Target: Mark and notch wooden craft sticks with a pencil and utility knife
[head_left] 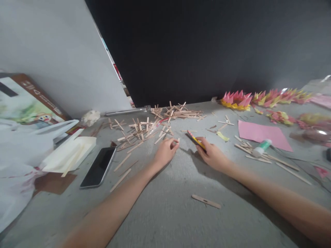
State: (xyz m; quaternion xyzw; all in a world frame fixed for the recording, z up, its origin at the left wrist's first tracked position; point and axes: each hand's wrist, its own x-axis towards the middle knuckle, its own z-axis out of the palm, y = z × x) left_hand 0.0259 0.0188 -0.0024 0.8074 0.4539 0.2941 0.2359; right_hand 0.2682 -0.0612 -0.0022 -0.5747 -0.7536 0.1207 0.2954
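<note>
My right hand [212,155] is closed around a yellow, red and black utility knife [198,142], its front end pointing away to the upper left. To its left, my left hand [166,151] makes a pinch with thumb and forefinger. A small pale wooden tip [178,140] shows at those fingertips and looks like the end of a craft stick; the rest is hidden. Beyond my left hand spreads a heap of craft sticks [141,129], some joined in crosses. One single craft stick [206,201] with a dark slot in it lies on the grey surface nearer to me.
At left are a phone [98,167], a paper tray [82,155] and a white plastic bag [18,165]. On the right lie pink paper [263,134], a glue stick [262,148], loose sticks and folded-paper pieces [236,100]. A dark panel [207,51] stands behind.
</note>
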